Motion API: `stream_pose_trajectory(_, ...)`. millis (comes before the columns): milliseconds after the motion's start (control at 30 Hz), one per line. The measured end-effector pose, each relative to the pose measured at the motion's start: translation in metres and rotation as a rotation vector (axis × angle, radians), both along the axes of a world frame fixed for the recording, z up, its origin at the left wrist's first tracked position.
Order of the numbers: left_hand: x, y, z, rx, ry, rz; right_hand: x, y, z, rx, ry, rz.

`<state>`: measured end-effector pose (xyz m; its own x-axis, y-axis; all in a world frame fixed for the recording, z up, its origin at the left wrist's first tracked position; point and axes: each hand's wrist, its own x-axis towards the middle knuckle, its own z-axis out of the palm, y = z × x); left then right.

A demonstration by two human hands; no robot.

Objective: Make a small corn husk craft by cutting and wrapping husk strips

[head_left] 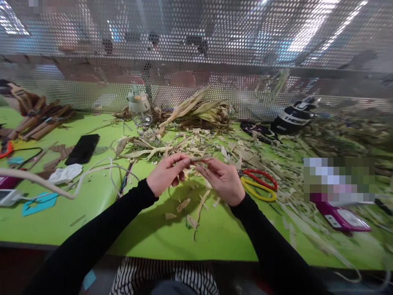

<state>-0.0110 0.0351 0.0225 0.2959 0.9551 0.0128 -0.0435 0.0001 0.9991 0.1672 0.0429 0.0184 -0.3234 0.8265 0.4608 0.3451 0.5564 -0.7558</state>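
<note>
Between my two hands, just above the green table (135, 229), stretches a thin strip of dried plant leaf (200, 158). My left hand (170, 172) pinches its left end between thumb and forefinger. At the other end, the fingers of my right hand (223, 179) are closed on the strip. Small dry husk scraps (184, 205) lie on the table below. Right beside my right wrist are scissors with one red and one yellow handle (260, 184). Beyond my hands spreads a litter of pale dried leaf pieces (153, 149).
Dried corn husks (196, 106) lie at the back near a clear bottle (140, 107). A perforated metal screen (123, 73) closes off the far side. To the left are a black phone (82, 149) and white cables (76, 186); to the right, a black bottle (293, 116) and a magenta device (345, 217).
</note>
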Motion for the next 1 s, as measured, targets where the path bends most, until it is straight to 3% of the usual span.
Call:
stream_pose_trajectory(200,0.004,-0.006,0.0,0.007,0.058,-0.068,-0.005,-0.001,-0.004,-0.105,0.194,-0.013)
stream_pose_trajectory(367,-0.001,-0.007,0.005,0.139,0.265,-0.095,-0.004,0.002,0.002,-0.236,0.262,0.001)
stream_pose_trajectory(733,0.001,-0.01,-0.01,0.847,0.687,0.24,-0.002,0.002,-0.004,-0.361,0.265,0.063)
stream_pose_trajectory(867,-0.001,-0.009,-0.011,0.944,0.803,0.293,-0.005,0.001,-0.007,-0.35,0.305,0.066)
stream_pose_trajectory(1000,-0.002,-0.011,-0.008,0.899,0.749,0.278,-0.008,0.0,-0.006,-0.306,0.36,0.088)
